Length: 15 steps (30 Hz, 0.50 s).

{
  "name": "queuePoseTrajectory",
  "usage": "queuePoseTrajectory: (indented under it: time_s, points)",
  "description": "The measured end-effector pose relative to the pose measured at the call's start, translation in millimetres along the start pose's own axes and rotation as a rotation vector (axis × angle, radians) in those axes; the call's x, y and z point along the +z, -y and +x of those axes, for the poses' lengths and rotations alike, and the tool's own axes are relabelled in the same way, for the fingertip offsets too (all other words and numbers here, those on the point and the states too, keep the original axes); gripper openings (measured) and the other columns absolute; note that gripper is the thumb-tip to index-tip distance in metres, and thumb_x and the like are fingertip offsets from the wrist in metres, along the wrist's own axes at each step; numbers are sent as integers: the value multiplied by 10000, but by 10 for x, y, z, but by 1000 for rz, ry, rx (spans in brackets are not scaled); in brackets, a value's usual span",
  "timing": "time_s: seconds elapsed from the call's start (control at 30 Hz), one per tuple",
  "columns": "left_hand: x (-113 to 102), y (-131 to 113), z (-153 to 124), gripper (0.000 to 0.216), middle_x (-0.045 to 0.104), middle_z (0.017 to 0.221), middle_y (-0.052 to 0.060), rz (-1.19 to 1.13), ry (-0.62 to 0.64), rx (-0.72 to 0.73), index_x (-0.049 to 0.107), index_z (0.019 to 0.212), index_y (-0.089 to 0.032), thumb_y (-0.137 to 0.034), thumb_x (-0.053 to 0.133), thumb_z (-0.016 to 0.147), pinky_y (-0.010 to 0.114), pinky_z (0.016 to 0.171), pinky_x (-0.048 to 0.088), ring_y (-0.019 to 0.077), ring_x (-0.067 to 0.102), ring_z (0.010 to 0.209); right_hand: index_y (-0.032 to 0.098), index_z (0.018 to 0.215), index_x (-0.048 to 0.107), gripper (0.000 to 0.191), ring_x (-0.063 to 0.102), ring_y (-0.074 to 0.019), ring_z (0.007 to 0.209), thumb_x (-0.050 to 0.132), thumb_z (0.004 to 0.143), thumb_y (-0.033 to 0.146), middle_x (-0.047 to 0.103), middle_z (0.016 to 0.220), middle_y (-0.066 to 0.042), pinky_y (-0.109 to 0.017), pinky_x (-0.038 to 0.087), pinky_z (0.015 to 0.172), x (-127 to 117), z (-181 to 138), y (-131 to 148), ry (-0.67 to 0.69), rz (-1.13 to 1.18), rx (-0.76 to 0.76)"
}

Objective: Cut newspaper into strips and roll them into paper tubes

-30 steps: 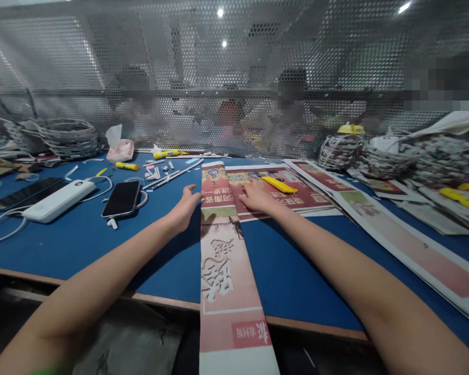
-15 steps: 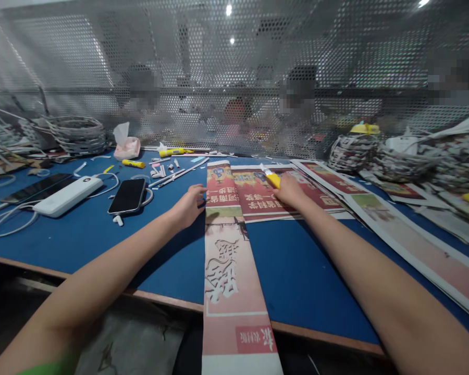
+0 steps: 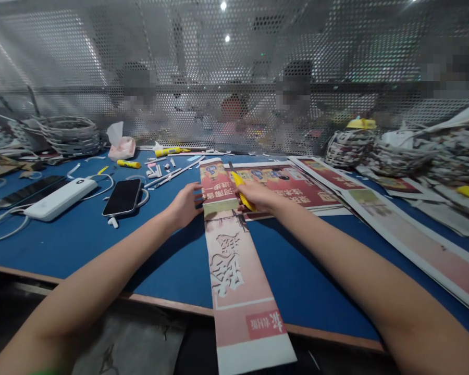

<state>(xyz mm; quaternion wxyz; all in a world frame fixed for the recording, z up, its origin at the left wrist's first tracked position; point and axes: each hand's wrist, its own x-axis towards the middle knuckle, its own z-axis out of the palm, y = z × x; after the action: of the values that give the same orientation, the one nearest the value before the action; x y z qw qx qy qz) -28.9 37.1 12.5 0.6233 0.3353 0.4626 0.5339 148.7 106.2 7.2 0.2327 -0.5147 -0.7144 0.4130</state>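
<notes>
In the head view, a long folded newspaper strip [image 3: 234,260], pink and red with large white characters, lies lengthwise in front of me. Its near end juts past the table edge. My left hand [image 3: 185,205] is at the strip's left edge, fingers apart and slightly bent, the tips close to the paper. My right hand [image 3: 258,195] is closed around a yellow utility knife [image 3: 243,190], held over the strip's right edge with its dark tip pointing away from me. Beneath and beyond that hand lies another red newspaper sheet [image 3: 308,190].
Further newspaper strips [image 3: 410,245] lie to the right, near woven paper baskets [image 3: 349,148]. Left of me are a phone [image 3: 122,198], a white power bank [image 3: 60,199] with cables, glue sticks [image 3: 128,164] and a tissue pack [image 3: 122,148]. A perforated metal screen [image 3: 211,67] stands behind the table.
My right hand has brought the utility knife leftward and nearer, from the red sheet to the strip's edge. The strip's near end has shifted slightly right. My left hand stays beside it.
</notes>
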Motion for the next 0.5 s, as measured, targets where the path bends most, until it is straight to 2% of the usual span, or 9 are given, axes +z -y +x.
queuePoseTrajectory:
  time_s: [0.1,0.2,0.33,0.5]
  points:
    - [-32,24,100,257,520,801,30,-47,-24,23,400,932,-224,-278,467,690,287,701,442,179,563,777,231,956,434,147,547,-167,639,359,847,298,522,762,-45,-339,489,553,65,60,-39,-67,70,-57]
    - [-76,45,241,339,521,944,63,-104,-55,48,366,1014,-228,-288,457,693,307,775,449,194,570,871,249,1014,414,203,539,-167,724,410,812,276,519,842,-41,-317,480,599,133,125,-115,-109,104,-124]
    - [-122,42,361,394,480,1093,104,-173,-82,68,329,1095,-231,-289,423,717,326,808,460,212,565,952,245,1036,413,256,518,-164,698,422,787,302,509,800,-21,-304,456,592,199,158,-204,-122,110,-177]
    - [-116,15,334,462,396,1240,109,-216,-79,131,282,1179,-251,-285,386,730,288,841,453,182,536,1044,245,993,436,254,492,-153,660,448,740,265,507,770,-7,-300,442,599,239,161,-237,-160,116,-261]
